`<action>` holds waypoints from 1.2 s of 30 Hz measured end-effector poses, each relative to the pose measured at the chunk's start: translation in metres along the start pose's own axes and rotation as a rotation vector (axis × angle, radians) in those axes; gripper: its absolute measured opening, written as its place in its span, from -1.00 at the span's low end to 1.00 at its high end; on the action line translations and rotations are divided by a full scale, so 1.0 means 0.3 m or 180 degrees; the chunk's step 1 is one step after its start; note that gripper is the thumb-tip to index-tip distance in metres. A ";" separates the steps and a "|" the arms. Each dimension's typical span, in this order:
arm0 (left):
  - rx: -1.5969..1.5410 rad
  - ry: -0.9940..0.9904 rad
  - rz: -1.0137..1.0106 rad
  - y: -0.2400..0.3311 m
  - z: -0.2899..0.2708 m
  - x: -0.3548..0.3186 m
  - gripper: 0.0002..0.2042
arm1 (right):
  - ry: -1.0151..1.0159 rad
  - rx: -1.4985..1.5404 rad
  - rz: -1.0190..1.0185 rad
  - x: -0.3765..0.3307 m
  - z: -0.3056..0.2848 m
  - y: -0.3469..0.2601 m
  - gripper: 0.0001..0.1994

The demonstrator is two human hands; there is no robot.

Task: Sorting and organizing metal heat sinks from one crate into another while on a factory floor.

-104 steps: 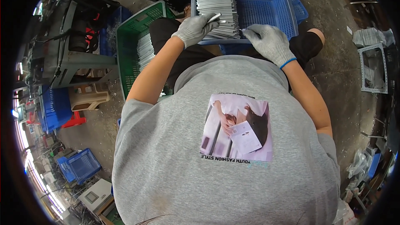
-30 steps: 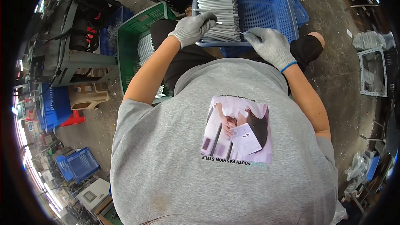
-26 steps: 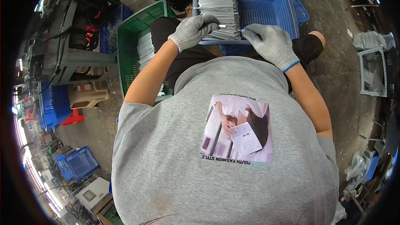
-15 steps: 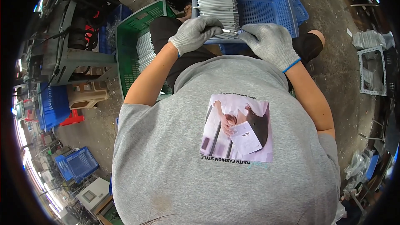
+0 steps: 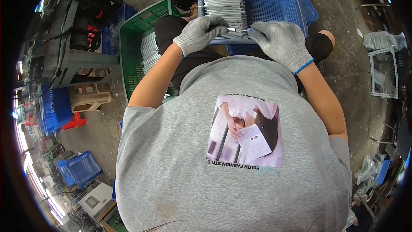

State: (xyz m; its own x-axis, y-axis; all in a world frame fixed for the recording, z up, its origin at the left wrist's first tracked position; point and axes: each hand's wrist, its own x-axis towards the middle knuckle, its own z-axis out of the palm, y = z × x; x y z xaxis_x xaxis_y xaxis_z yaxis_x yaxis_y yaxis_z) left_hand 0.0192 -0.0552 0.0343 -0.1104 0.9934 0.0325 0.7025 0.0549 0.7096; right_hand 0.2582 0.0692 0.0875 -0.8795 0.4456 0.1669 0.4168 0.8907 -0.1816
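Observation:
My left hand [image 5: 200, 34], in a grey knitted glove, is closed on a thin silvery metal tube [image 5: 232, 29] whose end sticks out to the right. Facing it, my gloved right hand [image 5: 279, 43] pinches a small blue piece [image 5: 250, 29] with a thin tip at the tube's end. Whether tip and tube touch is too small to tell. Both hands are over the near rim of a blue plastic crate [image 5: 274, 6]. Stacked in the crate's left half are many similar tubes [image 5: 223, 2], lying crosswise.
To the left, a green crate [image 5: 128, 47] holds more tubes [image 5: 149, 53]. Beyond it stands a metal machine frame [image 5: 81, 60] with cables. A beige stool [image 5: 92, 96] and blue baskets [image 5: 83, 169] are on the left floor. A white perforated frame [image 5: 384, 73] is at the right.
My right hand has moved slightly right and up, its fingertips drawing away from my left hand. More of the blue piece and its thin tip shows. My left hand has hardly moved.

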 end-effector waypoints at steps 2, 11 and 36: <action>0.0088 -0.0032 -0.0004 0.006 -0.002 0.003 -0.85 | -0.0070 -0.0029 0.0007 0.002 -0.002 -0.005 -0.65; 0.0047 0.0129 0.0073 0.038 0.017 -0.006 -0.87 | -0.0203 -0.0063 0.0125 0.016 0.024 -0.020 -0.77; 0.0575 0.1201 0.0948 0.011 0.075 -0.018 -0.85 | -0.0791 0.0983 0.0766 0.046 0.027 -0.020 -0.67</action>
State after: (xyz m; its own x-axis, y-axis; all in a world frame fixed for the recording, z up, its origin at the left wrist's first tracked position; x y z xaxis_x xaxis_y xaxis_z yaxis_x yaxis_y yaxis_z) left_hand 0.0379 -0.0583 0.0206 -0.1097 0.8647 0.4902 0.8487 -0.1752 0.4990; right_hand 0.2418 0.0693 0.0831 -0.8103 0.5676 -0.1458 0.5610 0.6793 -0.4731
